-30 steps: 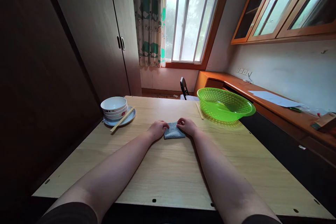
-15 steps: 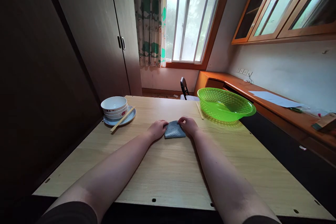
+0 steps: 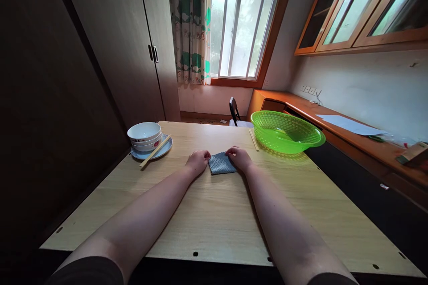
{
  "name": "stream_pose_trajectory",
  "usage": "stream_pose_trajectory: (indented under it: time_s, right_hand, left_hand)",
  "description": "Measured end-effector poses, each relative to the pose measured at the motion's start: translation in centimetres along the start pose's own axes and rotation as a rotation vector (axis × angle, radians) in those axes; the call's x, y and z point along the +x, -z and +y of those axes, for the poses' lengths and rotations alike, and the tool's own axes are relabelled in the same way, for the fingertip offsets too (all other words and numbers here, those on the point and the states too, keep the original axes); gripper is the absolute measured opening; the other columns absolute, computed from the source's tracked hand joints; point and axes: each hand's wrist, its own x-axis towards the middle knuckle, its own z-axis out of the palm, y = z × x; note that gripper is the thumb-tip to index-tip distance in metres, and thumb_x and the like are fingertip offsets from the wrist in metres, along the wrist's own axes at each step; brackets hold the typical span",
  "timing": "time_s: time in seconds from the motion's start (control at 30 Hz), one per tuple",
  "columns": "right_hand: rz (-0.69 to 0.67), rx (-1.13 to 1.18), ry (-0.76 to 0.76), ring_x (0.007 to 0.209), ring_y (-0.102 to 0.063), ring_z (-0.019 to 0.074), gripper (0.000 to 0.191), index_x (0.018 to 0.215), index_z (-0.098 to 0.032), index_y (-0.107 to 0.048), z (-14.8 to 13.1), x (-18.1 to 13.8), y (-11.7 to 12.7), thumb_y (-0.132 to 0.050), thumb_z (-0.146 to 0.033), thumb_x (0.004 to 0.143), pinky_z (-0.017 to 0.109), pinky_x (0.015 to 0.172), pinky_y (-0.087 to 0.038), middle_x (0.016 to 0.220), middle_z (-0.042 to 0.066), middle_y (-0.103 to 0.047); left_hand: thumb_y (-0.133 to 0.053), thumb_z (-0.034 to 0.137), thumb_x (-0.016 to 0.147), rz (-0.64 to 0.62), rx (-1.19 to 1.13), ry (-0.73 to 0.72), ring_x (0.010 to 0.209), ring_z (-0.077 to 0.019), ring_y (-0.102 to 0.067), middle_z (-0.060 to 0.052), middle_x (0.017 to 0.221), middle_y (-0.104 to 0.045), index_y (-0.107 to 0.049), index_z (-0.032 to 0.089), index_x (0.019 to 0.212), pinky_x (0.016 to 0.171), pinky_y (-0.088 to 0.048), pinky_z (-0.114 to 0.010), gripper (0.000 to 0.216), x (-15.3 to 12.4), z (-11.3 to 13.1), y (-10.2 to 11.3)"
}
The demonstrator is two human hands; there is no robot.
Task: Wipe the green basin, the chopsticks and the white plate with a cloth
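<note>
A blue-grey cleaning cloth (image 3: 221, 164) with a textured surface lies folded on the wooden table (image 3: 214, 213), between my two hands. My left hand (image 3: 198, 162) rests at its left side, fingers curled together at the far left corner. On the other side, my right hand (image 3: 239, 157) has its thumb and fingers pinched on the cloth's far right part, and the palm hides some of that edge.
Stacked white bowls (image 3: 144, 132) stand on a plate (image 3: 167, 148) at the left, with chopsticks (image 3: 156, 151) across its rim. At the far right are a green plastic basket (image 3: 284, 136) and more chopsticks (image 3: 254, 140) beside it. A chair (image 3: 234, 111) stands beyond the table.
My left hand has shifted slightly left, and the cloth's far left corner now lies spread further out. My right hand stays almost in place at the right corner.
</note>
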Motion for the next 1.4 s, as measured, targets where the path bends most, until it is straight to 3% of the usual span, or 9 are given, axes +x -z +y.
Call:
stream_pose_trajectory:
  time_s: [0.23, 0.5, 0.73, 0.97, 1.2, 1.4]
  right_hand:
    - [-0.005, -0.024, -0.028, 0.075, -0.063, 0.0127, 0.015, 0.084, -0.022, -0.072, 0.4, 0.3, -0.3, -0.057, -0.019, 0.084, 0.024, 0.073, -0.049, 0.085, 0.001, -0.07]
    - [-0.029, -0.065, -0.031, 0.075, -0.061, 0.0126, 0.016, 0.086, -0.022, -0.071, 0.0, 0.0, 0.1, -0.057, -0.015, 0.081, 0.023, 0.071, -0.046, 0.085, 0.001, -0.07]
    - [-0.035, -0.097, -0.046, 0.076, -0.061, 0.0137, 0.018, 0.087, -0.022, -0.071, -0.2, 0.0, 0.1, -0.057, -0.014, 0.08, 0.024, 0.074, -0.046, 0.082, 0.001, -0.069]
    - [-0.007, -0.119, -0.078, 0.078, -0.062, 0.0145, 0.019, 0.092, -0.02, -0.071, -0.2, 0.0, -0.1, -0.056, -0.016, 0.081, 0.025, 0.075, -0.045, 0.084, 0.003, -0.07]
    - [0.011, -0.11, -0.104, 0.08, -0.064, 0.0164, 0.019, 0.095, -0.019, -0.072, -0.1, 0.0, 0.1, -0.057, -0.026, 0.084, 0.027, 0.076, -0.046, 0.087, 0.005, -0.072]
    - [-0.031, -0.06, -0.068, 0.077, -0.065, 0.0147, 0.019, 0.093, -0.024, -0.075, -0.2, -0.2, -0.1, -0.058, -0.028, 0.084, 0.025, 0.075, -0.048, 0.085, 0.001, -0.073]
  left_hand:
    - [-0.057, 0.021, 0.084, 0.036, 0.014, 0.01, 0.099, -0.0228, -0.065, -0.006, 0.101, -0.073, -0.069, 0.023, 0.096, 0.087, -0.047, -0.034, 0.018, 0.2, 0.2, -0.2]
    - [-0.053, 0.018, 0.085, 0.065, 0.019, 0.02, 0.093, -0.0219, -0.065, -0.005, 0.096, -0.074, -0.068, 0.023, 0.096, 0.084, -0.048, -0.034, 0.019, 0.2, 0.2, -0.3]
    - [-0.05, 0.019, 0.089, 0.119, 0.031, -0.004, 0.101, -0.0229, -0.063, -0.004, 0.103, -0.072, -0.071, 0.025, 0.094, 0.094, -0.046, -0.037, 0.022, 0.8, 0.4, -0.6]
    - [-0.047, 0.019, 0.091, 0.106, 0.043, -0.053, 0.104, -0.0202, -0.063, -0.005, 0.108, -0.07, -0.073, 0.024, 0.097, 0.096, -0.047, -0.03, 0.027, 1.1, 0.4, -1.0]
    - [-0.055, 0.03, 0.089, 0.091, 0.113, -0.017, 0.118, -0.0284, -0.056, -0.011, 0.124, -0.065, -0.07, 0.022, 0.112, 0.105, -0.04, -0.042, 0.029, 0.3, 0.4, -1.1]
    - [-0.048, 0.034, 0.092, -0.02, 0.161, -0.227, 0.126, -0.0244, -0.051, -0.006, 0.138, -0.058, -0.066, 0.024, 0.121, 0.109, -0.037, -0.038, 0.035, -0.7, 1.4, -0.8]
